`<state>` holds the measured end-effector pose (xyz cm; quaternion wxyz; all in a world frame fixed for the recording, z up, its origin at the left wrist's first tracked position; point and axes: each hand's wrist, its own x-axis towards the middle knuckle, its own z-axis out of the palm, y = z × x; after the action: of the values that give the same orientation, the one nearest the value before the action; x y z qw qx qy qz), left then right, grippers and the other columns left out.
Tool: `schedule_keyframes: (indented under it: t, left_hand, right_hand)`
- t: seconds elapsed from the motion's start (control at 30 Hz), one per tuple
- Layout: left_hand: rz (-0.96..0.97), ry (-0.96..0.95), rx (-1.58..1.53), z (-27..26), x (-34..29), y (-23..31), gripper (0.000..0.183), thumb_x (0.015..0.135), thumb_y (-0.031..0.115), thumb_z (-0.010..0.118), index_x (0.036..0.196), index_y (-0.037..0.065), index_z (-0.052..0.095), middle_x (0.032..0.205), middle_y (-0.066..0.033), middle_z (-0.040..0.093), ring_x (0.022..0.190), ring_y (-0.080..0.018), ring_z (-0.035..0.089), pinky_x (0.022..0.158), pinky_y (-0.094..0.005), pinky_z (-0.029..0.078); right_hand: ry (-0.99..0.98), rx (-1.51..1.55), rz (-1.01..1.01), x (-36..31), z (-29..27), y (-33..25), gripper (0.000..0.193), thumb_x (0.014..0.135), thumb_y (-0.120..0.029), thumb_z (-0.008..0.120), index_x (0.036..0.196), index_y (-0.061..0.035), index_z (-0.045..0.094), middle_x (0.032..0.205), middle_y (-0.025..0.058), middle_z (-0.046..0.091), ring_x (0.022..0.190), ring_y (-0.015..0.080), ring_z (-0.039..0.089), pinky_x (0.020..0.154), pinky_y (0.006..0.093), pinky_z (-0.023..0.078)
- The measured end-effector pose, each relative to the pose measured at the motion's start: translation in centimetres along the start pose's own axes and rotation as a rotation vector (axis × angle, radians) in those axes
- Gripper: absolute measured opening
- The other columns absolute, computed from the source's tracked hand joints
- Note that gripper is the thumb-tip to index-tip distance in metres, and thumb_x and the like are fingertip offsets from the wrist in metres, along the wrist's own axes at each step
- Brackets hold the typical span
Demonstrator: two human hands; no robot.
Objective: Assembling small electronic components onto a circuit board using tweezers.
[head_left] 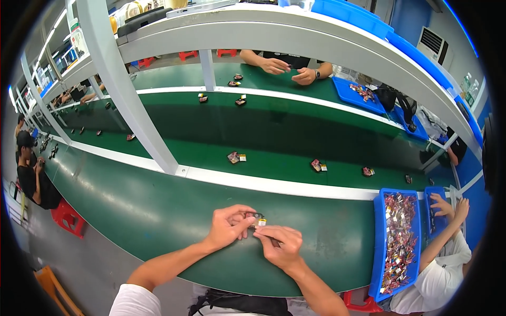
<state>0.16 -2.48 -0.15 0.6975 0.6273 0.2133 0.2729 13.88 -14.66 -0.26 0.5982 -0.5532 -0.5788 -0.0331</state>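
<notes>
Over the green worktable (200, 196), my left hand (227, 227) grips a small dark electronic assembly (258, 216) between thumb and fingers. A white-and-yellow labelled piece (262, 223) shows on it, and my fingers cover part of the rest. My right hand (280, 244) is closed in a pinch at the assembly's lower edge. Whether a separate small part sits between the right fingertips is too small to make out.
At right stands a blue tray (377, 237) heaped with small wired parts, beside a co-worker's arms (445, 224). Similar assemblies (236, 157) lie spaced along the green conveyor belt (284, 131) beyond a white rail. A white post (124, 89) rises at left. Another person's hands (290, 71) work across the belt.
</notes>
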Motion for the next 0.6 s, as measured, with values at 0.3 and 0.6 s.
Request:
schedule_keyframes:
  t: [0.3,0.6]
  left_hand:
    - [-0.020,-0.005,-0.004,-0.28,0.04,-0.15,0.021,0.095,0.001,0.066,0.114,-0.008,0.065,0.082,-0.0092,0.069,0.058,-0.0099,0.062,0.047,-0.0219,0.046]
    - [-0.083,0.028,-0.019,-0.12,0.43,0.14,0.022,0.095,0.004,0.067,0.114,-0.006,0.066,0.076,-0.0073,0.069,0.056,-0.0083,0.061,0.047,-0.0214,0.045]
  right_hand:
    - [-0.039,-0.033,0.044,-0.10,-0.29,-0.35,0.014,0.074,0.005,0.079,0.081,-0.0059,0.075,0.079,0.0070,0.076,0.059,0.0174,0.070,0.053,0.0258,0.051]
    - [-0.037,-0.016,0.047,0.26,-0.40,-0.08,0.013,0.074,0.004,0.081,0.081,-0.0055,0.075,0.081,0.0076,0.077,0.058,0.0154,0.069,0.050,0.0241,0.048]
